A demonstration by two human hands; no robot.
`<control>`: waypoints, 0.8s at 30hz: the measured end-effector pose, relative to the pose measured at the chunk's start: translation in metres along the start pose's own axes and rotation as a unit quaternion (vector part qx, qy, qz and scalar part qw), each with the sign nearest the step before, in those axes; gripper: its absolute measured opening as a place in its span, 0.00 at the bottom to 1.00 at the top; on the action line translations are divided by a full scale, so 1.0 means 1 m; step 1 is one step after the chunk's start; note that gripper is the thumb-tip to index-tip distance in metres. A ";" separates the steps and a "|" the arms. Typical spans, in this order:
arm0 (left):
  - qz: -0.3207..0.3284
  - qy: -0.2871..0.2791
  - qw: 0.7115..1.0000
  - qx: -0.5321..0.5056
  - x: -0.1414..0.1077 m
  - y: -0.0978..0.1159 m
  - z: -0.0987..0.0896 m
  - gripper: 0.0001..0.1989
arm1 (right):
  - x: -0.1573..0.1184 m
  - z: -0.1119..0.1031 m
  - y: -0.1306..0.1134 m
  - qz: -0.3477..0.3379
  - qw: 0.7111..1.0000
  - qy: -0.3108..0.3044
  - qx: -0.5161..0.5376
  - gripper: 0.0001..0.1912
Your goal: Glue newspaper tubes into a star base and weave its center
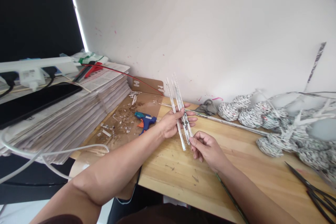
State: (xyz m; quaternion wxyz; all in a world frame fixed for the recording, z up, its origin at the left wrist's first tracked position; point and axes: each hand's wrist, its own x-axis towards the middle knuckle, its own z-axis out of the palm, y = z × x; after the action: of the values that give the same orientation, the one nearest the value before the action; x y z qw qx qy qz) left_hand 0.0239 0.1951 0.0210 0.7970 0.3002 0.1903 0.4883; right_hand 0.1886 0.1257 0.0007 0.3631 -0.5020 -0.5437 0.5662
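Observation:
My left hand (172,123) holds several thin rolled-paper sticks (181,136) above the wooden table. They slant up toward the wall, with the thumb across them and the fingers behind. At the sticks' lower end, my right hand (207,148) pinches one tip between thumb and fingers. Left of my left hand lies a blue hot glue gun (148,119) with an orange trigger, on brown cardboard (123,112). Longer paper sticks (225,120) lie across the table behind both hands.
Woven newspaper balls (249,115) line the wall at right, near black scissors (312,189). A tall newspaper stack (110,94) at left carries a black phone (39,101) and a white power strip (39,64). White cable (78,150) loops at its edge. Paper scraps litter the cardboard.

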 end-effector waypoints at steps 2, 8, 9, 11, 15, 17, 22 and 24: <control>0.002 -0.002 1.000 0.002 0.000 0.000 -0.001 0.13 | 0.000 -0.001 -0.001 0.009 1.000 -0.008 0.004 0.18; -0.002 0.006 1.000 0.016 0.000 0.002 0.001 0.14 | -0.001 -0.003 -0.004 0.052 0.996 -0.063 0.036 0.18; -0.001 0.009 1.000 0.015 0.000 0.002 0.002 0.14 | -0.001 -0.003 -0.004 0.056 0.996 -0.062 0.038 0.18; -0.001 0.017 1.000 0.011 0.000 0.002 0.003 0.16 | -0.001 -0.003 -0.004 0.059 0.996 -0.056 0.036 0.19; -0.002 0.016 1.000 0.011 0.000 0.002 0.003 0.17 | -0.001 -0.002 -0.004 0.059 0.996 -0.067 0.021 0.19; -0.005 0.005 1.000 0.012 0.000 0.001 0.002 0.18 | -0.001 -0.002 -0.003 0.059 0.995 -0.073 0.015 0.19; -0.016 -0.026 0.999 0.022 0.000 -0.001 0.000 0.17 | -0.001 -0.002 -0.001 0.061 0.996 -0.064 0.000 0.20; -0.016 -0.031 0.999 0.025 0.000 -0.001 0.000 0.16 | -0.001 -0.002 -0.001 0.058 0.997 -0.058 -0.003 0.19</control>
State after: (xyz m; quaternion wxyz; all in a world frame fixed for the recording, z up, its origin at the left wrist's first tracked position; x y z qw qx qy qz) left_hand 0.0247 0.1942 0.0200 0.8023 0.3319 0.1823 0.4614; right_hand 0.1909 0.1258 0.0021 0.2961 -0.5004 -0.5351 0.6128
